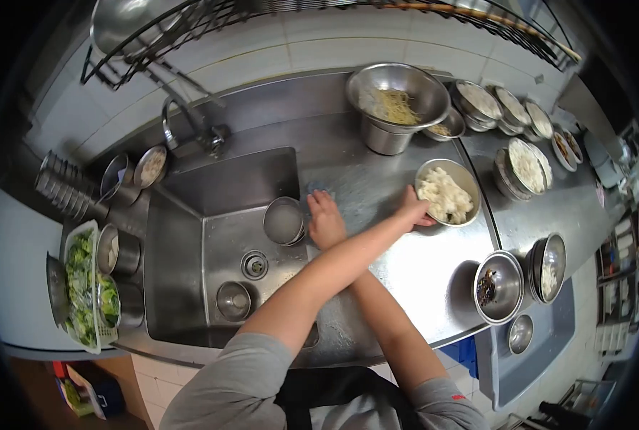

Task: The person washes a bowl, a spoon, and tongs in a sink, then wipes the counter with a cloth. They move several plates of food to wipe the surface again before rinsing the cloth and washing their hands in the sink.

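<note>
My left hand (pixel 416 209) grips the near left rim of a metal bowl (pixel 470 179) over the counter. White clumped food (pixel 445 195) that looks like cooked rice fills the bowl. My left forearm crosses over my right one. My right hand (pixel 325 221) rests by the sink's right edge, fingers stretched out, with a small bluish patch (pixel 322 188) at the fingertips. Just left of that hand, a stack of round metal bowls (pixel 284 221) sits in the sink (pixel 223 186).
A large metal bowl (pixel 434 82) with yellow shreds stands on a pot at the back. Filled bowls (pixel 529 166) line the right side. A bowl with dark bits (pixel 502 279) sits near the front edge. A basket of greens (pixel 90 287) stands left, beside the faucet (pixel 169 129) area.
</note>
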The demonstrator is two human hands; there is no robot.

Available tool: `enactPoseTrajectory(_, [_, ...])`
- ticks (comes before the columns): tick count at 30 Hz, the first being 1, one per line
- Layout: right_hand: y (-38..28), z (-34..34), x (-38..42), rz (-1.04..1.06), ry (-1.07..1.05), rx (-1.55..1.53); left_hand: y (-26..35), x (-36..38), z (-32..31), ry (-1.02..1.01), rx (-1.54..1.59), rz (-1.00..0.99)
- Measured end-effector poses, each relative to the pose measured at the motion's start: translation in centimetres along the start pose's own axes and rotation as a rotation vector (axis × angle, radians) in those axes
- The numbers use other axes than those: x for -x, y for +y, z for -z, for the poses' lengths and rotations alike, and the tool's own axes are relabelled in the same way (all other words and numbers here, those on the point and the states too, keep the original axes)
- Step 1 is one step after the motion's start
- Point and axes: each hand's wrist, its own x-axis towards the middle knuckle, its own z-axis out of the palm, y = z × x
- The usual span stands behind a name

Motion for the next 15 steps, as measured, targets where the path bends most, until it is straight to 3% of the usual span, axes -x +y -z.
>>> enactPoseTrajectory(3, [2.4,0.2,-0.8,-0.016,-0.083,-0.036,0.6,0.3,1.0,-0.044,-0.061,0.028])
enactPoseTrajectory(5, [6.2,0.8,-3.3,-0.107,-0.010,-0.099,4.0,3.5,2.5,-0.030,-0.461,-0.112])
enactPoseTrajectory(7, [7.6,2.3,-6.0,-0.227,0.308,0.109,5.1,5.6,6.5,0.104,-0.814,-0.514])
enactPoseTrajectory(9, [16.4,-1.5,-6.7,-0.153,0.558,0.102,6.0,9.8,11.6,-0.016,-0.430,-0.691])
enactPoseTrajectory(10, [14.6,-2.1,-7.9,-0.149,0.547,0.089,6.6,12.0,14.6,-0.030,-0.430,-0.541])
enactPoseTrajectory(12, [8.8,-2.5,-10.9,-0.277,0.251,0.237,5.2,16.1,20.5,0.040,-0.315,-0.470])
enactPoseTrajectory(13, [8.6,-3.9,-12.1,-0.263,0.232,0.217,4.7,19.0,23.1,0.088,-0.242,-0.425])
enactPoseTrajectory(15, [9.1,-7.3,-15.3,-0.018,-0.026,0.037,3.2,25.7,27.5,0.315,-0.284,-0.385])
